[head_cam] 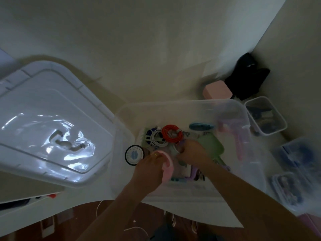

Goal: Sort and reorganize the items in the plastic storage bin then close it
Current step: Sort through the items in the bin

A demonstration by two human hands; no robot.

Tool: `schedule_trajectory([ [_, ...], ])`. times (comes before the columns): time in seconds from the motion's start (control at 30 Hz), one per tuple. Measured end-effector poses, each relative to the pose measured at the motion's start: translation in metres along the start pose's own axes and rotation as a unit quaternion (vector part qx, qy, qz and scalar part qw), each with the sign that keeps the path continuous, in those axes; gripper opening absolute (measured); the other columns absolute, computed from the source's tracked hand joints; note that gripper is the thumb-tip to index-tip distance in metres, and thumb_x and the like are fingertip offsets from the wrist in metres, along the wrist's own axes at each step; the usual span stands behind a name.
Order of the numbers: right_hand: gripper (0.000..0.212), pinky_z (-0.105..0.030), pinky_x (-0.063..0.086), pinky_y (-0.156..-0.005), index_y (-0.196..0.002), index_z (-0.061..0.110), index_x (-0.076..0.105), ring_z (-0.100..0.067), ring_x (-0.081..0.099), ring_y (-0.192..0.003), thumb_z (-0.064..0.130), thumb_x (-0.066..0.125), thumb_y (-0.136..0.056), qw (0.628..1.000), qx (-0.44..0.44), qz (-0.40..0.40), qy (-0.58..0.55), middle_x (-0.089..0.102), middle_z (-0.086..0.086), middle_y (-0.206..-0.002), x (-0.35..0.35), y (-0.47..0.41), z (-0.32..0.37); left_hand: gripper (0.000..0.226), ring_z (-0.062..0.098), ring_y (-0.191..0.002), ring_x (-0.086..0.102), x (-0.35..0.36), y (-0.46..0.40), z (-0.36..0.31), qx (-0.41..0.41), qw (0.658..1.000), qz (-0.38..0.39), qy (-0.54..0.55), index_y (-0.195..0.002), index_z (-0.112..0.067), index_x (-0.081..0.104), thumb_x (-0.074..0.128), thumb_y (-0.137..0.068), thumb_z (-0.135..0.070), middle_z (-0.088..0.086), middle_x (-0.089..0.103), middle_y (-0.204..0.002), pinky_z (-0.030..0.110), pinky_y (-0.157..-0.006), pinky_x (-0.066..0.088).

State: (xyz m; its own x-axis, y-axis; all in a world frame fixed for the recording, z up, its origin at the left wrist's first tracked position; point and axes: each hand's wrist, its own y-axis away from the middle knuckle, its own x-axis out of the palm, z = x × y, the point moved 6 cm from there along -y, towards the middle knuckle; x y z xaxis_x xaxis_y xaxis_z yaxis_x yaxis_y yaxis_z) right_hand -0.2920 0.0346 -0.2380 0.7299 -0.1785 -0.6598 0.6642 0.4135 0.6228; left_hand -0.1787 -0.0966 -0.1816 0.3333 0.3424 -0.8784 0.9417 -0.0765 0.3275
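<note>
From my head camera I look down into the clear plastic storage bin point(182, 105), which sits open on the white table point(156, 75) with both my arms reaching into it. Its large white lid point(52, 119) lies off to my left, well apart from the bin's opening, tilted up against the table edge.

My left hand point(147, 169) is curled round a pink rounded plastic piece point(167, 164); the fingers wrap its upper rim and the pink body sticks out to the right of my palm, just above the bin floor. Just left of those fingers lies a round black-rimmed disc with a pale blue centre point(134, 154), against the bin's left wall.

My right hand point(192, 153) is clenched low in the middle of the bin, fingertips pinching a thin white loop point(177, 149) that seems to be cable. Just beyond these fingers lie the coiled red cable point(172, 133) and, beside it, a coiled white cable point(157, 138). A flat pale green plastic piece point(211, 145) lies under and to the right of my wrist. A teal elongated object point(201, 126) lies farther back.

Outside the bin, to the right, stand a small clear container point(265, 115) of dark items, a pink box point(217, 92) and a black bag point(246, 77) in the corner.
</note>
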Motion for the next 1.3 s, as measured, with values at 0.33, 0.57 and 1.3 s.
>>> schedule_trajectory([
  [0.33,0.009,-0.016,0.046,-0.068,-0.082,0.024,0.069,-0.012,0.06,-0.082,0.022,0.066,-0.09,0.996,-0.088,0.027,-0.003,0.062,0.01,-0.082,-0.046,0.073,-0.027,0.066,0.027,-0.143,0.034,-0.004,-0.033,-0.048,0.16,0.983,-0.091,-0.024,-0.149,-0.017,0.04,0.056,-0.09,-0.042,0.004,0.039,-0.154,0.039,-0.117,0.032],
  [0.57,0.03,-0.03,0.058,-0.075,-0.095,0.02,0.071,-0.015,0.071,-0.079,0.029,0.086,-0.071,0.929,-0.023,-0.191,-0.317,0.074,0.0,-0.085,-0.086,0.081,-0.057,0.026,0.027,-0.075,0.06,0.011,-0.06,-0.06,0.047,0.97,0.078,0.225,-0.106,-0.013,0.057,0.04,-0.103,-0.033,0.01,0.064,-0.089,0.044,-0.068,0.05],
  [1.3,0.012,-0.025,0.04,-0.066,-0.099,0.021,0.065,-0.014,0.049,-0.082,0.021,0.056,-0.092,0.966,-0.011,-0.124,0.228,0.056,0.002,-0.087,-0.07,0.053,-0.072,0.021,0.02,-0.063,0.062,-0.013,-0.018,0.014,-0.274,0.718,-0.053,0.637,-0.107,0.001,0.062,0.05,-0.104,-0.017,0.014,0.067,-0.083,0.027,-0.053,0.053],
])
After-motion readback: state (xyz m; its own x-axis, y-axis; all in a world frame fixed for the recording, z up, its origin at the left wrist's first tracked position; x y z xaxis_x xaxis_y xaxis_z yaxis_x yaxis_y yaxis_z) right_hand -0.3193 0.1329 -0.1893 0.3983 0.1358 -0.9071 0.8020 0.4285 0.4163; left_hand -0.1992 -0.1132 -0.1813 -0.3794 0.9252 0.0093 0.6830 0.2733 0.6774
